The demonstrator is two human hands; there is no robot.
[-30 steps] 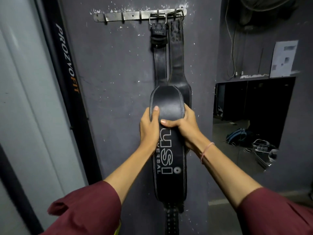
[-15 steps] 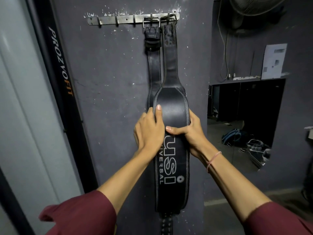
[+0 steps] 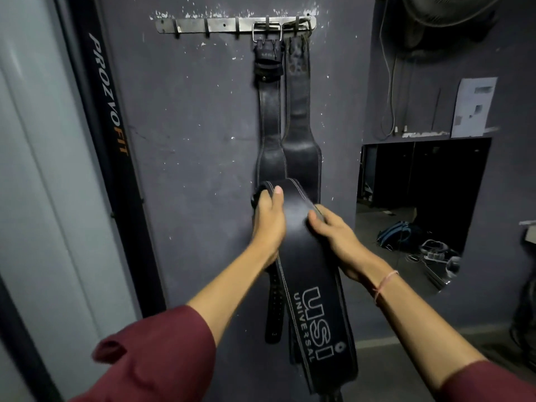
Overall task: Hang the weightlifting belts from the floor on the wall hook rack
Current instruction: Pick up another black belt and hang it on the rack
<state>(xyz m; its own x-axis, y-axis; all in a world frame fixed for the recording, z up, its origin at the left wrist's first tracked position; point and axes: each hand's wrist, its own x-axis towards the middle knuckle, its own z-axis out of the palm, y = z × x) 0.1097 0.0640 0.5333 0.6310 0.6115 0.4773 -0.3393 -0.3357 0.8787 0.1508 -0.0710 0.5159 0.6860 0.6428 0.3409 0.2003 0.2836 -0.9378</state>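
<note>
A metal hook rack (image 3: 220,24) is fixed high on the dark grey wall. Two black leather belts hang from its right end: one by its buckle (image 3: 268,111), the other (image 3: 298,111) beside it. A wide black belt marked USI UNIVERSAL (image 3: 307,285) is folded over in front of them, and its narrow perforated end dangles below my left wrist. My left hand (image 3: 268,220) grips the fold at its left edge. My right hand (image 3: 336,236) holds the right edge, fingers on the leather.
A black upright frame with PROZVOFIT lettering (image 3: 108,117) stands at the left, next to a pale wall. At the right a mirror or opening (image 3: 420,204) shows a blue bag and gear on a floor. A fan (image 3: 452,21) and cables hang at the upper right.
The wide USI belt lay flat against the hanging belts; now both hands have pulled it away from the wall and tilted it, so its fold sits lower and its perforated end shows.
</note>
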